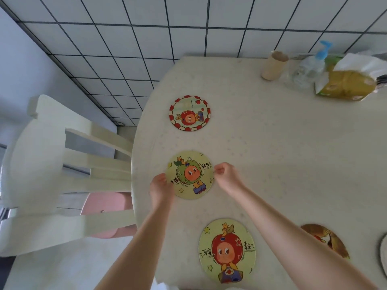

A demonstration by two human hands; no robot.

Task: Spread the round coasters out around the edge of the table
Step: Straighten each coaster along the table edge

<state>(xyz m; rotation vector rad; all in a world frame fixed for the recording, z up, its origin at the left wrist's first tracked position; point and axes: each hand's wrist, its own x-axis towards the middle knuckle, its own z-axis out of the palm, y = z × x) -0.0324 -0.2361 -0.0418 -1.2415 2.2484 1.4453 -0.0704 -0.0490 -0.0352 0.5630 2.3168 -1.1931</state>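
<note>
Green-fruit coaster: flat on the table, near its left edge.
Left hand: fingers pinch its left rim.
Right hand: fingers pinch its right rim.
Brown coaster: right of it (forearm hides part).

Head view, steeply down, near table

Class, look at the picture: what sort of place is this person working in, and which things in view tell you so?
Probably a home dining area or kitchen. A pale dining table with a cream wooden chair drawn up to it, a tiled floor, and household items such as a tissue pack and pump bottle suggest it.
</note>
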